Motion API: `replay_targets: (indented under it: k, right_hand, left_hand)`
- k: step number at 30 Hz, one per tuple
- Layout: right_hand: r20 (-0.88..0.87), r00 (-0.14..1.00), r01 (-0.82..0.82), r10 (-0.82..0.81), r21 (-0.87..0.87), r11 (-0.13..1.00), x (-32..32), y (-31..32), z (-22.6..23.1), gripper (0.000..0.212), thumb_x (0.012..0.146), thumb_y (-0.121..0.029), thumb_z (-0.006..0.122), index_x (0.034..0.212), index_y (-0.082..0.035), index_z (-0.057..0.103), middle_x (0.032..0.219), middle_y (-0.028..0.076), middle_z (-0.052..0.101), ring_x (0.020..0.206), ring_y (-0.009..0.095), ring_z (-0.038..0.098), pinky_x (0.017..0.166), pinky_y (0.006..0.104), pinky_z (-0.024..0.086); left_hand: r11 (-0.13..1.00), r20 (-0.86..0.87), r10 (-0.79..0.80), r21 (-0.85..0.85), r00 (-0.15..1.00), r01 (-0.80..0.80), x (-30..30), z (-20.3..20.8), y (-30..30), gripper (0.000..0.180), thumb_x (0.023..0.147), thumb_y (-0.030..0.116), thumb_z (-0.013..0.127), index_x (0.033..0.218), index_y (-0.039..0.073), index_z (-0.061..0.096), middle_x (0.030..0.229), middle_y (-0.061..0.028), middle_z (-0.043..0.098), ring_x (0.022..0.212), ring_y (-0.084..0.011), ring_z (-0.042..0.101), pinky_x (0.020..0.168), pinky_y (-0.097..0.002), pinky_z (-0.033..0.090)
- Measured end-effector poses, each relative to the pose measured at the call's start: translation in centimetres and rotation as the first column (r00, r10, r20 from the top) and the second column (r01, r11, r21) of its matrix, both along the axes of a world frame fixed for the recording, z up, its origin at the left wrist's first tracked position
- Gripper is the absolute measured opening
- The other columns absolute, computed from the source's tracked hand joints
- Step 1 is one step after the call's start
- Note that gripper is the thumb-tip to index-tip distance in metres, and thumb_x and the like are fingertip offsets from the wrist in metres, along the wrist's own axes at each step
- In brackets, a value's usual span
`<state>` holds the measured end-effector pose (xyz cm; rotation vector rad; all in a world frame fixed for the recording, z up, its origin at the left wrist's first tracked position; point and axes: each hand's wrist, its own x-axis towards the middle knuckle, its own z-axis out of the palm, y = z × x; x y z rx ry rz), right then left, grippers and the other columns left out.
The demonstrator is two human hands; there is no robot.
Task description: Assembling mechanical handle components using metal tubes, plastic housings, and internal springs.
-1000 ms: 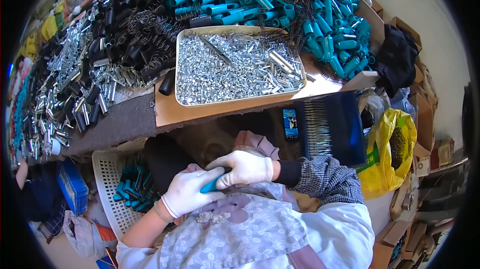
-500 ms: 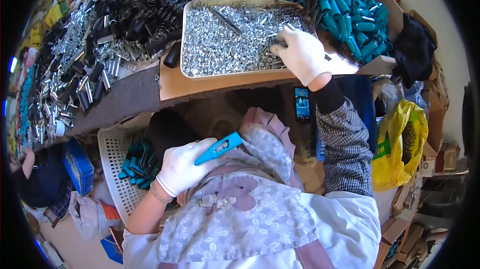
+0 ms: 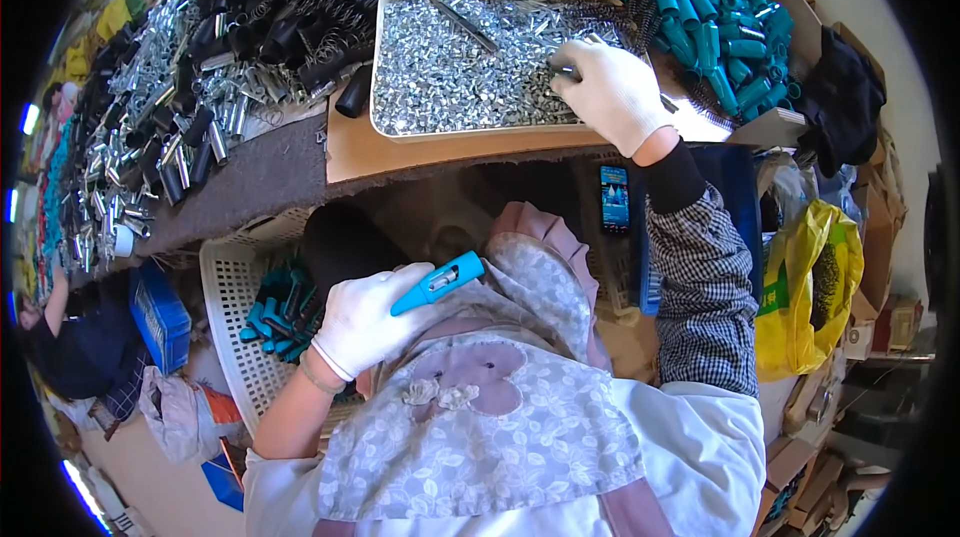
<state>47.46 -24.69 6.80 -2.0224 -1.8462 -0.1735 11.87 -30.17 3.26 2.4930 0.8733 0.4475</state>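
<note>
My left hand (image 3: 368, 320), in a white glove, grips a teal plastic handle (image 3: 438, 283) over my lap, its tip pointing up to the right. My right hand (image 3: 612, 92), also gloved, reaches into the right end of a shallow metal tray (image 3: 380, 47) heaped with small shiny metal parts (image 3: 470, 62). Its fingers are closed on something small and dark among those parts; what it is cannot be made out. The tray sits on a brown board at the table's near edge.
Teal handles (image 3: 705, 22) pile at the back right, black grips and springs (image 3: 285, 12) at the back left, metal tubes (image 3: 165, 132) further left. A white basket (image 3: 235, 282) with teal pieces stands left of my knees. A phone (image 3: 614, 197) and a yellow bag (image 3: 815, 277) are on the right.
A second ago both hands were together at my lap on the teal handle. My right hand has let go and reached up into the tray of metal parts; the left keeps the handle.
</note>
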Motion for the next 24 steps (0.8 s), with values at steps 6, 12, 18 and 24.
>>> replay_targets:
  k: [6, 12, 18, 24]
  right_hand:
    - [0.106, 0.991, -0.084, 0.08, 0.03, 0.996, -0.4, 0.4, 0.3, 0.015, 0.089, -0.021, 0.062, 0.09, -0.009, 0.071, 0.088, 0.015, 0.072, 0.082, 0.036, 0.07, 0.074, 0.0472, 0.056]
    - [-0.18, 0.981, -0.022, 0.076, 0.284, 0.959, -3.8, -2.6, 0.7, 0.008, 0.091, -0.017, 0.064, 0.091, -0.009, 0.063, 0.086, 0.014, 0.07, 0.077, 0.036, 0.068, 0.068, 0.0446, 0.054]
    - [-0.175, 0.963, -0.113, 0.205, 0.432, 0.895, -4.2, -2.7, -0.6, 0.005, 0.085, -0.011, 0.069, 0.087, -0.008, 0.067, 0.092, 0.012, 0.066, 0.087, 0.034, 0.066, 0.074, 0.0423, 0.053]
    - [-0.673, 0.497, -0.562, 0.548, 0.232, 0.794, -13.0, -7.5, -4.0, 0.009, 0.08, -0.01, 0.072, 0.088, -0.008, 0.068, 0.1, 0.01, 0.065, 0.1, 0.031, 0.063, 0.089, 0.0408, 0.052]
  left_hand:
    - [0.998, -0.009, -0.003, -0.068, 1.0, 0.003, 0.3, -0.1, 0.4, 0.039, 0.081, 0.04, 0.079, 0.111, 0.015, 0.071, 0.084, -0.0103, 0.072, 0.074, -0.0318, 0.071, 0.064, -0.0396, 0.057]
    - [0.992, -0.01, 0.046, -0.12, 0.999, -0.047, -0.5, -0.6, 0.5, 0.036, 0.081, 0.036, 0.079, 0.11, 0.016, 0.071, 0.08, -0.0102, 0.071, 0.075, -0.0333, 0.071, 0.064, -0.0413, 0.056]
    - [0.992, 0.014, 0.066, -0.109, 0.998, -0.064, -0.7, -0.5, 0.5, 0.035, 0.081, 0.036, 0.078, 0.109, 0.016, 0.071, 0.081, -0.0115, 0.07, 0.075, -0.0333, 0.07, 0.064, -0.0425, 0.056]
    - [0.991, -0.015, 0.061, -0.115, 0.998, -0.062, -0.5, -0.3, 0.6, 0.036, 0.081, 0.031, 0.075, 0.112, 0.015, 0.07, 0.086, -0.0114, 0.071, 0.078, -0.0327, 0.071, 0.066, -0.043, 0.056]
